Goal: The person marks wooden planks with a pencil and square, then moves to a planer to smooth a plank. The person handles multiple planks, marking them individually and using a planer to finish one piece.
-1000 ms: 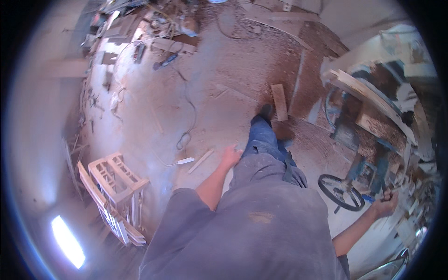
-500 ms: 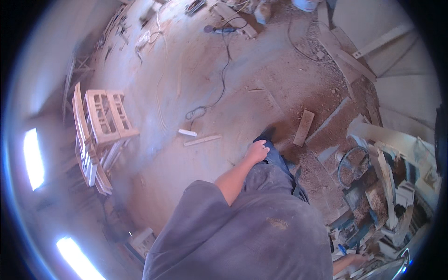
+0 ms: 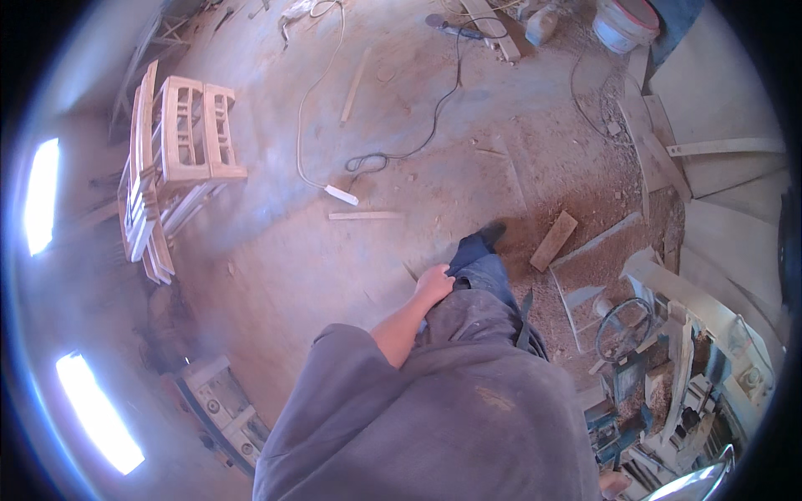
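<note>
My left hand (image 3: 434, 285) hangs beside my blue trousers (image 3: 486, 271), touching or just in front of the cloth at thigh height. Its fingers are curled in; whatever they hold, if anything, is hidden. At the lower right edge, only a small part of my right hand (image 3: 614, 483) shows past my grey shirt (image 3: 434, 417). Its fingers cannot be made out. Nearest to it are the wood pieces and machine parts (image 3: 622, 422) heaped at my right side.
A machine with a round handwheel (image 3: 601, 341) stands at the right. A short board (image 3: 553, 240), a thin wood strip (image 3: 365, 215) and a white power strip (image 3: 341, 195) with its cord lie on the dusty floor. Slatted wooden frames (image 3: 188, 129) stand left; a bucket (image 3: 622, 33) is far right.
My view has turned and shifted, so the floor items and wooden frames sit elsewhere in it. My left hand stays by the trousers; my right hand has drawn in closer to my body.
</note>
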The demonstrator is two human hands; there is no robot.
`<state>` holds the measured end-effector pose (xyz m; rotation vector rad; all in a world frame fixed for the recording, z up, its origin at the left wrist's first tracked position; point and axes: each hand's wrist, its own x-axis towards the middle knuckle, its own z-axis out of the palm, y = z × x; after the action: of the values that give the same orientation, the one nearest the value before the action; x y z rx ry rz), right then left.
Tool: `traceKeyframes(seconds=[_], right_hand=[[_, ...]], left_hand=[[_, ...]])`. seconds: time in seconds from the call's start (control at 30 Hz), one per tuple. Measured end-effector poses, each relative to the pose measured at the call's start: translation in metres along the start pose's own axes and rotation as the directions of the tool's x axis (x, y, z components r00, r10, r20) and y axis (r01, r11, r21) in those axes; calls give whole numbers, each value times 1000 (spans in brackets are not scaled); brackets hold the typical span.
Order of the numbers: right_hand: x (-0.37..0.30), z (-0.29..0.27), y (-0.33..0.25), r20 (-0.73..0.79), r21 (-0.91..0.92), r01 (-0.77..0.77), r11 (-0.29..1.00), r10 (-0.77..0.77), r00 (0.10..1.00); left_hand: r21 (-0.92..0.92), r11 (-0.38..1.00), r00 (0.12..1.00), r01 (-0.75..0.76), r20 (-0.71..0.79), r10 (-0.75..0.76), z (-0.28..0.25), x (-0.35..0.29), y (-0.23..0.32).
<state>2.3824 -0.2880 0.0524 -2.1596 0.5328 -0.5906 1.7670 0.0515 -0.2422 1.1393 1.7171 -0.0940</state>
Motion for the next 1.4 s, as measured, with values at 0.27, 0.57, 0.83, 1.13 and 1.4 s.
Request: traceKeyframes(seconds=[0.27, 0.57, 0.83, 1.13, 1.4], right_hand=[[6, -13, 9, 69, -27, 19, 999, -17, 997], [-20, -10, -2, 124, -100, 61, 993, -49, 991], [-186, -24, 4, 202, -374, 182, 909, -112, 973], [-522, 27, 9, 603, -791, 262, 553, 631, 487], [-865, 169, 1, 780, -344, 760, 552, 619, -96]], left_hand=[[163, 985, 998, -59, 2, 59, 25, -6, -169], [-51, 999, 988, 11, -152, -18, -76, -16, -174], [-636, 747, 900, 196, -186, -395, -182, 58, -168], [-389, 904, 876, 177, -357, -325, -356, 283, -252], [-476, 866, 891, 153, -313, -329, -512, 480, -186]])
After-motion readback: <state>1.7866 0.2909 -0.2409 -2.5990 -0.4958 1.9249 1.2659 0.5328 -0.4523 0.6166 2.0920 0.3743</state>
